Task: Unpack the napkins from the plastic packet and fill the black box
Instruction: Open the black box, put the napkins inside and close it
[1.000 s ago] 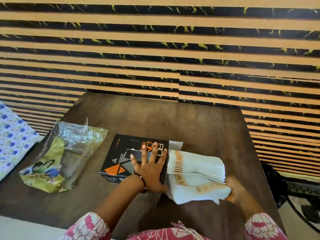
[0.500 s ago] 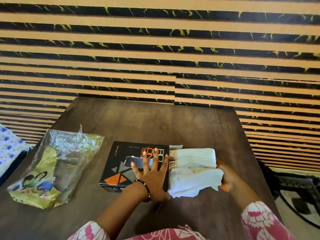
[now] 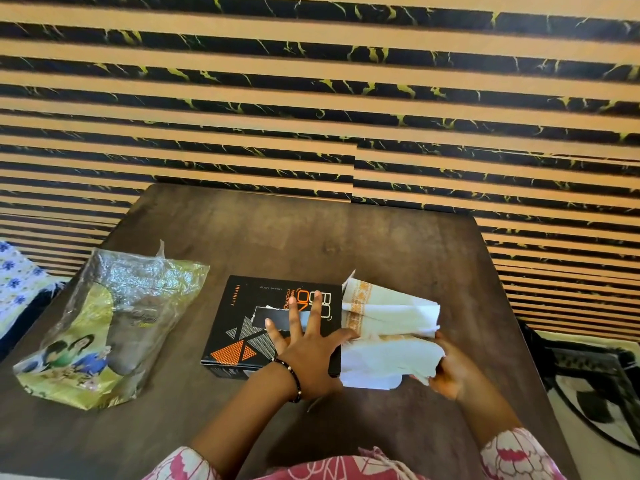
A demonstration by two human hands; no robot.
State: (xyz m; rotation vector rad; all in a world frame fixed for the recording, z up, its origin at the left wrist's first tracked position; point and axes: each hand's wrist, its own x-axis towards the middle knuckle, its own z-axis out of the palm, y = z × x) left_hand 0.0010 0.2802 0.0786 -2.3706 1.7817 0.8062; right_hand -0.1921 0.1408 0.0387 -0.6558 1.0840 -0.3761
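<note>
A black box [image 3: 242, 327] with orange print lies flat in the middle of the dark wooden table [image 3: 311, 237]. My left hand [image 3: 308, 355] lies flat on its lid, fingers spread. A stack of white napkins [image 3: 388, 327] with orange borders is pressed against the box's right end. My right hand [image 3: 450, 368] grips the stack's right edge, which is crumpled. The plastic packet [image 3: 114, 323], clear and yellow-green with a printed picture, lies on the table to the left, apart from the box.
A striped tan and black wall [image 3: 311, 98] stands right behind the table. A blue flowered cloth [image 3: 17, 282] lies off the table's left edge. A patterned floor shows at the right.
My right hand has pushed the napkin stack left against the box's right end, and the stack has bunched up. My left hand has stayed flat on the lid.
</note>
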